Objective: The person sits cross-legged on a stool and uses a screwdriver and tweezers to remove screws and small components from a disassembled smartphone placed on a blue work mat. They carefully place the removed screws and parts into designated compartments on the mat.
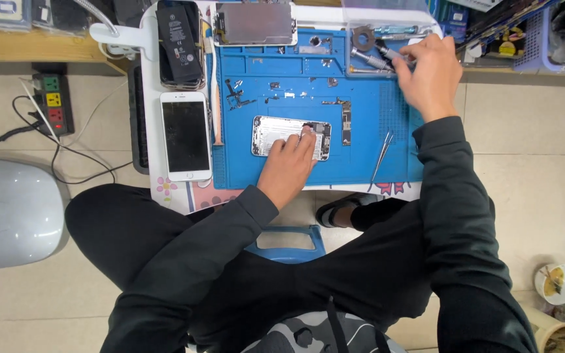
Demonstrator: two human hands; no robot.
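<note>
We steady the opened silver phone chassis (290, 138) at the blue silicone mat's (361, 163) centre with our flattened, empty left hand (289, 167) while our right hand (428, 73), at one o'clock, closes around what seems a slim metal screwdriver (375, 60), which next needs careful aligning.

Phone repair workshop, blue repair mat (361, 163) strewn with small parts, opened phone (276, 134), tweezers (382, 155), spare battery (179, 40)

You sit above a beige tiled floor (537, 131), a power strip (52, 101) left, a blue stool (289, 243) beneath the white counter (155, 180).
</note>
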